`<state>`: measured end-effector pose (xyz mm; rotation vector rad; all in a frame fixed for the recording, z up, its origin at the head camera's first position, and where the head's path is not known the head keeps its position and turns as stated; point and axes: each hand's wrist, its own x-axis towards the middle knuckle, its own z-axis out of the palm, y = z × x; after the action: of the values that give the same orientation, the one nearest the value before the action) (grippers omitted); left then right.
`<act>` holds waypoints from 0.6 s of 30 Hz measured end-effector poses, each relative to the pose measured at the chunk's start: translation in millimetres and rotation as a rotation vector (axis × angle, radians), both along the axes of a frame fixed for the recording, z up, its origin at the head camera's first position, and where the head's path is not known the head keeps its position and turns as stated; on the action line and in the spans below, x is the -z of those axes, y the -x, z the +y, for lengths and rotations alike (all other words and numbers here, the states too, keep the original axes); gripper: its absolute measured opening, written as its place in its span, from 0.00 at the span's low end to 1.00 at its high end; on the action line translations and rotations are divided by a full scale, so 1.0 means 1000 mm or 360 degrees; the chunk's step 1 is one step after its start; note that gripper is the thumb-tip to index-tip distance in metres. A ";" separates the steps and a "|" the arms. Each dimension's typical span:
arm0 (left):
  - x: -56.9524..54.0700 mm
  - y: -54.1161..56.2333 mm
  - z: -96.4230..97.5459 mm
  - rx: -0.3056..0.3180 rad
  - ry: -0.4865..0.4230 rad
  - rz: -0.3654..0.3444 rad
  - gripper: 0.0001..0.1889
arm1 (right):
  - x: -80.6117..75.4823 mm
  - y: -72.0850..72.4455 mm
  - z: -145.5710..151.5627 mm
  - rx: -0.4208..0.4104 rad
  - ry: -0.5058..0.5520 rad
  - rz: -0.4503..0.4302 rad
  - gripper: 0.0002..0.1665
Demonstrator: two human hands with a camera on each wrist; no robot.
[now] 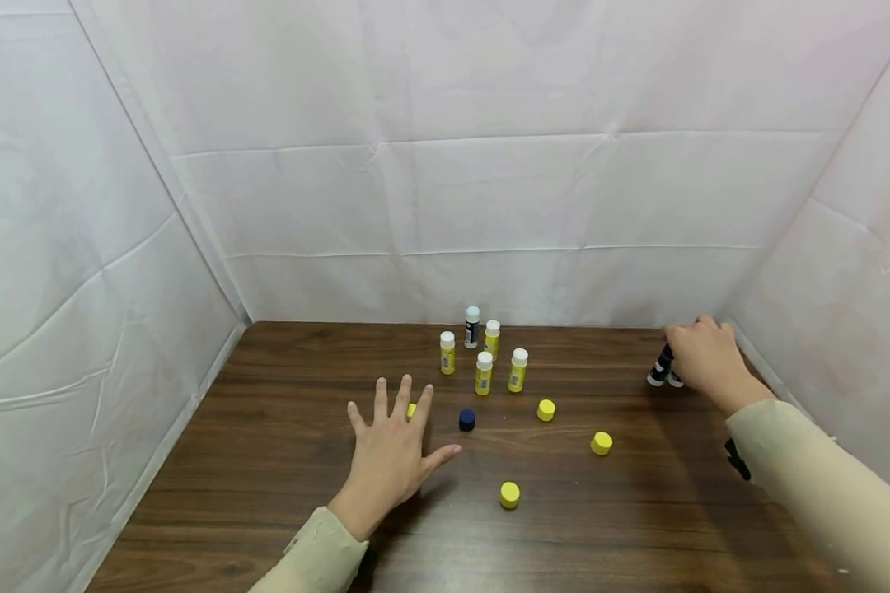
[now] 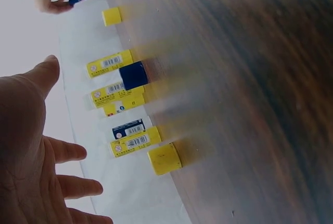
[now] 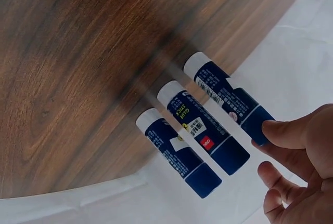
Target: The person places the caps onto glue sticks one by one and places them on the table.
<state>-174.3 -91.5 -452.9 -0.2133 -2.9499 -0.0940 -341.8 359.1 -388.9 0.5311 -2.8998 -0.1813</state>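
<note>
My right hand point(image 1: 703, 354) is at the far right of the table, and in the right wrist view its thumb and finger pinch the blue cap of a capped blue glue stick point(image 3: 227, 94). Beside it stand two more capped blue glue sticks point(image 3: 203, 128), one next to the other. The left hand point(image 1: 389, 461) is spread over the table left of centre with nothing in it. Past its fingers is a yellow cap point(image 2: 165, 158), partly hidden in the head view. A dark blue cap point(image 1: 467, 420) lies to the right of that hand.
Uncapped yellow glue sticks point(image 1: 484, 375) stand in a group at the back middle, with one uncapped blue glue stick point(image 1: 471, 329) behind. More yellow caps point(image 1: 601, 443) are scattered across the wooden table point(image 1: 267, 428). White cloth walls point(image 1: 489, 198) enclose the back and sides.
</note>
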 end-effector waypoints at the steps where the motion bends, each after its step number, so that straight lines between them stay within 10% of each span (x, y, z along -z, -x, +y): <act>1: 0.000 0.000 0.000 -0.0001 -0.0004 -0.0003 0.49 | 0.000 0.000 0.000 0.0005 0.0001 -0.0011 0.13; 18: -0.001 0.004 0.000 0.0008 -0.0082 -0.0059 0.49 | 0.006 -0.012 -0.006 0.0078 0.0088 -0.0019 0.21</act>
<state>-178.6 -91.4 -452.2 -0.2138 -2.9794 -0.1767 -330.2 352.8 -395.3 0.4533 -2.9219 -0.1049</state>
